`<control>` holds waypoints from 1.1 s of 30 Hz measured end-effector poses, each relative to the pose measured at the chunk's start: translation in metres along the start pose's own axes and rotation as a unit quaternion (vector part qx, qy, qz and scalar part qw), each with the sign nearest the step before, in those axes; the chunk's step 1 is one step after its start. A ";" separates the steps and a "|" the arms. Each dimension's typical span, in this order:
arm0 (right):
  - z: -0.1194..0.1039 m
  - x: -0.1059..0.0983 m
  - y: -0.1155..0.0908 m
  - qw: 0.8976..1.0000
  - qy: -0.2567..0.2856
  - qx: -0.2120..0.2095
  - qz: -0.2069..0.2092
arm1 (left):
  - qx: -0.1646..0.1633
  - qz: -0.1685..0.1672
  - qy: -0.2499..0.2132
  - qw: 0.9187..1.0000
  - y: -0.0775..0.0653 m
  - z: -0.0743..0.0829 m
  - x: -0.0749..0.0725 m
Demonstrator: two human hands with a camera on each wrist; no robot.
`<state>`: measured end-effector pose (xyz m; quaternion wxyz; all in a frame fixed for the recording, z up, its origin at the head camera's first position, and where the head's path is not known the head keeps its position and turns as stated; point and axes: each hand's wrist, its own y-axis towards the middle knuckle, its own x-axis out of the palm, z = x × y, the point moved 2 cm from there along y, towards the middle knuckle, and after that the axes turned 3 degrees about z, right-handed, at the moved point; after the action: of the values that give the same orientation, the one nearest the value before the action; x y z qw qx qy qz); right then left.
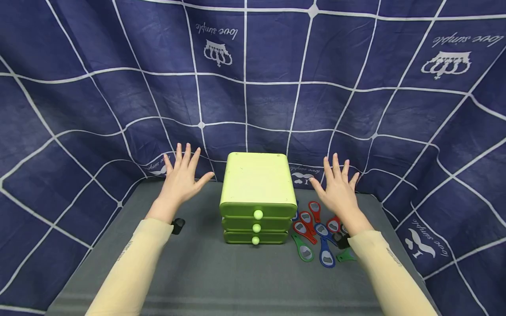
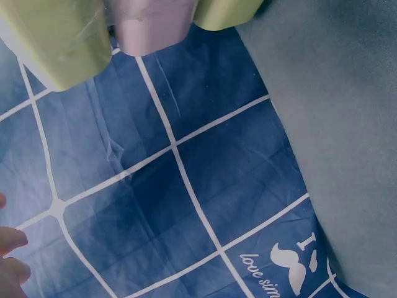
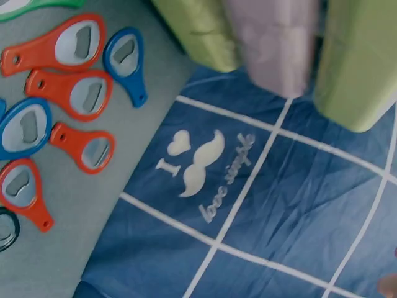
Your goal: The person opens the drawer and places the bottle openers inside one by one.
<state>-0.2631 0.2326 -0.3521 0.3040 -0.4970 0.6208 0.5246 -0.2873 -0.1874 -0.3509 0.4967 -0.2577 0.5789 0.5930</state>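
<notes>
Both hands are raised with fingers spread and hold nothing. In the head view my left hand is left of a green three-drawer box; in the left wrist view only its fingertips show at the left edge. On the box's other side is my right hand, above several bottle openers, with a bit of fingertip at the right wrist view's edge. Among the openers are a red bottle opener, a blue bottle opener and a green bottle opener. The box's drawers, with round knobs, look pushed in.
A grey table carries everything. Behind it and along both sides hangs a dark blue curtain with white grid lines. Black bands sit on both wrists, the left band near the cuff. The openers spread close against the box's right side.
</notes>
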 end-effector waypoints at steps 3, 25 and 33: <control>-0.005 -0.003 -0.004 1.000 0.010 -0.011 0.001 | 0.005 -0.005 -0.003 1.000 -0.001 0.002 -0.002; -0.069 -0.017 -0.040 0.987 0.070 -0.142 0.018 | 0.071 -0.027 -0.064 0.995 -0.008 0.027 -0.006; -0.085 -0.017 -0.055 0.972 0.094 -0.201 0.071 | 0.068 -0.064 -0.090 0.992 -0.008 0.031 -0.003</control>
<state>-0.1935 0.1590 -0.3331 0.0999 -0.5500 0.5620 0.6097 -0.2707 -0.1604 -0.3461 0.6003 -0.2050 0.5532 0.5400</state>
